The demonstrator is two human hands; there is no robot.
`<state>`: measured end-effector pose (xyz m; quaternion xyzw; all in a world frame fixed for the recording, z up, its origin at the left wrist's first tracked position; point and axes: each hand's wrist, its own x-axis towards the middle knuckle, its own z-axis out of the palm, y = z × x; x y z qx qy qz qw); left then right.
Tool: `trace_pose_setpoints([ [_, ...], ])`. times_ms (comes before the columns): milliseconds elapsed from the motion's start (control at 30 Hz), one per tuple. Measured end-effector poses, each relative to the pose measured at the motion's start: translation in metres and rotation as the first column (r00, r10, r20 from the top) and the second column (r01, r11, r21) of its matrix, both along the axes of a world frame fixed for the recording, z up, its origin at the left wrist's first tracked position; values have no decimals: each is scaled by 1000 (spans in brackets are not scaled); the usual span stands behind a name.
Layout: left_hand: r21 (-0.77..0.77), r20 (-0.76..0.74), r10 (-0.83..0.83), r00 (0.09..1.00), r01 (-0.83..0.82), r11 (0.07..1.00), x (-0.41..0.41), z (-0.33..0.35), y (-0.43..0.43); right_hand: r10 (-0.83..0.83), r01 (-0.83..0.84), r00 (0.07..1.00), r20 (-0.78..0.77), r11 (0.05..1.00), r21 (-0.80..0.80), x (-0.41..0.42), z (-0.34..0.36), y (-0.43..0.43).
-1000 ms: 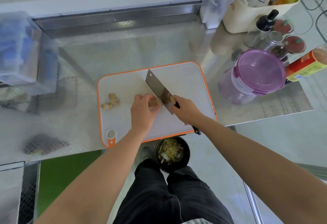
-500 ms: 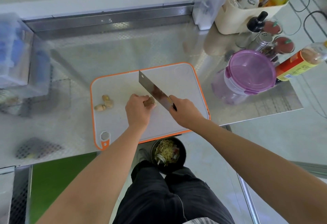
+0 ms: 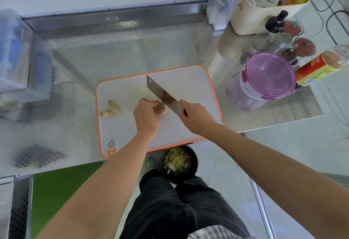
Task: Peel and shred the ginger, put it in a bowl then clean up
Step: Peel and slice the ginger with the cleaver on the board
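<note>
Two hands work over the orange-rimmed cutting board point(image 3: 188, 85) on the steel counter point(image 3: 113, 49): the left hand point(image 3: 146, 115) curls its fingers round a lump of ginger point(image 3: 160, 108) near the board's middle and hides most of it, while the right hand point(image 3: 196, 115) is clenched round the cleaver point(image 3: 162, 95), leaving only a dark sliver of its handle point(image 3: 185, 113) in sight. The blade stands just right of the lump; whether its edge touches the ginger or the board cannot be made out. Three small ginger pieces point(image 3: 111, 108) lie together at the board's left side. Below the counter's near edge a dark bowl point(image 3: 195, 160) holds pale shreds, partly covered by the board and the person's trousers point(image 3: 170, 210). On the right stand a purple-lidded container point(image 3: 268, 74) and a bottle point(image 3: 321, 64) cut off by the frame; the clear bins point(image 3: 17, 53) at far left are blurred
</note>
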<state>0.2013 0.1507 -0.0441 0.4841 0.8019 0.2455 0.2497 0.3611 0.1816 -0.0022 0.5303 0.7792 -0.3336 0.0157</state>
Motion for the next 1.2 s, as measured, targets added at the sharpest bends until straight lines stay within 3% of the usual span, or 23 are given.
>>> trace_pose_setpoints([
  [1033,10,-3,-54,999,54,999,-6,-4,6,16,-15,1000,6,992,-126,1,-8,12],
  [1200,15,49,-46,998,46,999,-4,-1,6,-63,61,998,-15,990,-125,-16,-21,5],
])
